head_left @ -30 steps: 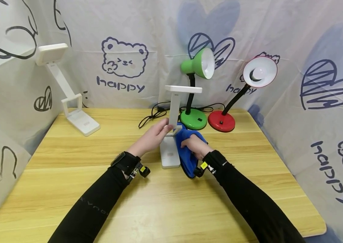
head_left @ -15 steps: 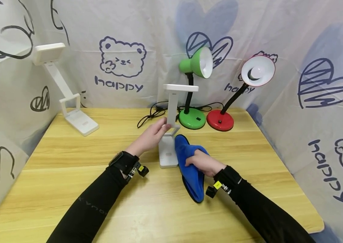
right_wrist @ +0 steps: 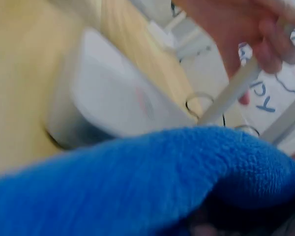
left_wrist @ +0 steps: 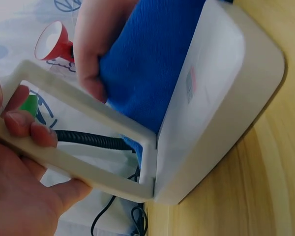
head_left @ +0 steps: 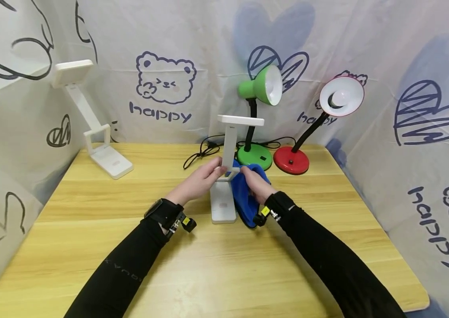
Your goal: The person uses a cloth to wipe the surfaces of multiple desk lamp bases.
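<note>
A white desk lamp (head_left: 222, 207) stands in the middle of the table, its flat head level on top. With fingers hooked through the lower frame (left_wrist: 103, 184) of its stem, my left hand (head_left: 200, 177) grips the lamp from the left. On the other side, my right hand (head_left: 258, 184) holds a bunched blue cloth (head_left: 243, 198). The cloth lies along the right side of the lamp's base, as the left wrist view shows, and my right fingertips come close to the frame. In the right wrist view, the blue cloth (right_wrist: 152, 177) covers most of the right hand.
Behind the cloth are a green lamp (head_left: 254, 155) and a red lamp (head_left: 291, 160), with a black cord (head_left: 200, 154) trailing at the back. Another white lamp (head_left: 111, 161) stands at the back left. A printed curtain (head_left: 165, 26) surrounds the wooden table (head_left: 192, 269).
My right hand first drew the cloth back toward me along the lamp's base, then pushed it forward again, up beside the frame. The left hand keeps its grip in place.
</note>
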Demonstrator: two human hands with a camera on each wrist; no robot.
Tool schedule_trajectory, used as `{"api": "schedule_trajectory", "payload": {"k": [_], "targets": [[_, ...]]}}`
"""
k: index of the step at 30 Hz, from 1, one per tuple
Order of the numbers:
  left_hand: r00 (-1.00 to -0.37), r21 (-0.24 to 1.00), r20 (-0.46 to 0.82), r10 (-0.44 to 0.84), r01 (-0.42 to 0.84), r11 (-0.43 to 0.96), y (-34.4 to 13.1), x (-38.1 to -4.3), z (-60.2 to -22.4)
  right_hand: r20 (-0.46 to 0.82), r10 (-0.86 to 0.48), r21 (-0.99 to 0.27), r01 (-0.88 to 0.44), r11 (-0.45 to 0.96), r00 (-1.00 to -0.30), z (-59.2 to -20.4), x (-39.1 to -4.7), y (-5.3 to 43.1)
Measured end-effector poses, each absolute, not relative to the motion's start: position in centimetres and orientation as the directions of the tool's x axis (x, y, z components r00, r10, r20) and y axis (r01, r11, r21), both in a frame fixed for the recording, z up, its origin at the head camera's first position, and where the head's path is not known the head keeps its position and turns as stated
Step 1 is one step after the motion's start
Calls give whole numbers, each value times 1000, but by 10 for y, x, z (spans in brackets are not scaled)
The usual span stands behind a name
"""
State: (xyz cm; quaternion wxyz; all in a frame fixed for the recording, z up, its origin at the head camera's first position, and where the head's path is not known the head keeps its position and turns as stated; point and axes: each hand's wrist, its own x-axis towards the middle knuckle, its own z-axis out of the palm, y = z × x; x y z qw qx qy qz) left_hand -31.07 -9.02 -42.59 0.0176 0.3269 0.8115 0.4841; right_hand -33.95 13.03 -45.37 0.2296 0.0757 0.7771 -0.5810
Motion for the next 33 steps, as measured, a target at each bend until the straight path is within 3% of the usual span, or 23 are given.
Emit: {"api": "schedule_trajectory", "payload": {"k": [5, 13, 21, 33], "targets": [[-768, 788, 278, 576, 525, 320, -92, -303, -415, -433, -268, -870, 321, 373, -861, -446, -365, 128], [-762, 793, 281, 584, 527, 305, -95, -318, -435, -346, -449, -888, 132, 441, -824, -437, -385, 116], [-774, 796, 251, 582, 507, 332, -96, -316, -433, -218, -591, -954, 43, 295, -776, -441, -389, 98], [-789, 792, 234, 569, 494, 359, -96, -314, -433, -356, -427, -869, 125, 479, -831, -442, -392, 121]]}}
